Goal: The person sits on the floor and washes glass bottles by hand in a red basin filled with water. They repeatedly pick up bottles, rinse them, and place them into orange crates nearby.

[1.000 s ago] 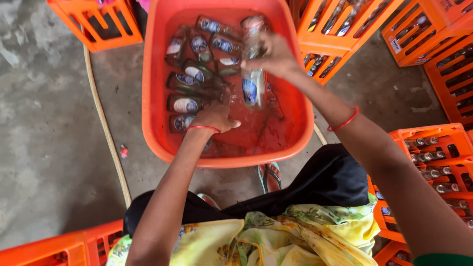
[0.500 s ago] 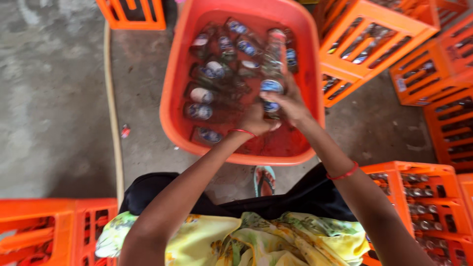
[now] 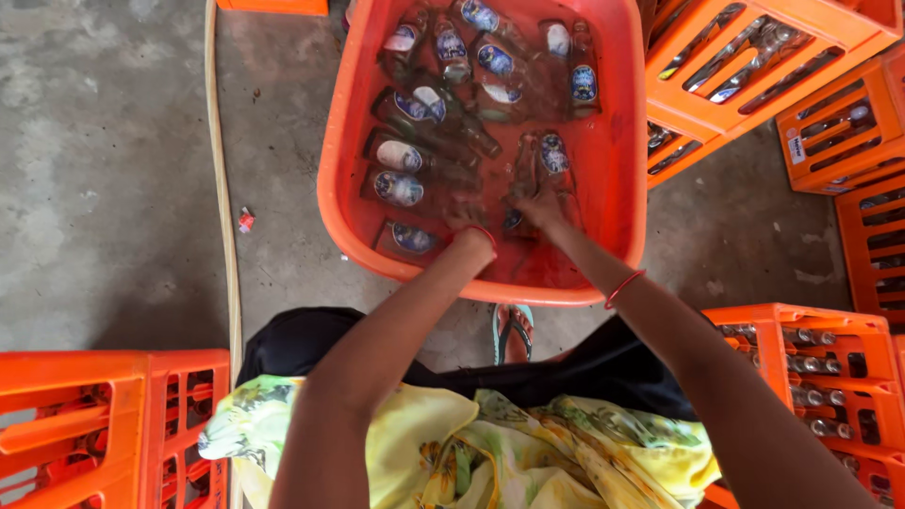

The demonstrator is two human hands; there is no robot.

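Fingers of right hand (image 3: 539,203) now grip a submerged bottle (image 3: 551,155), lowered from above the water into the orange tub (image 3: 339,170); left hand (image 3: 464,221) is underwater, grip unclear, among bottles.

Orange wash tub (image 3: 622,188), orange crates (image 3: 754,57); dark glass bottles (image 3: 415,104) with blue-and-white oval labels; red thread bracelets on wrists; yellow floral-printed garment (image 3: 452,452) over black; grey mottled concrete floor (image 3: 104,188).
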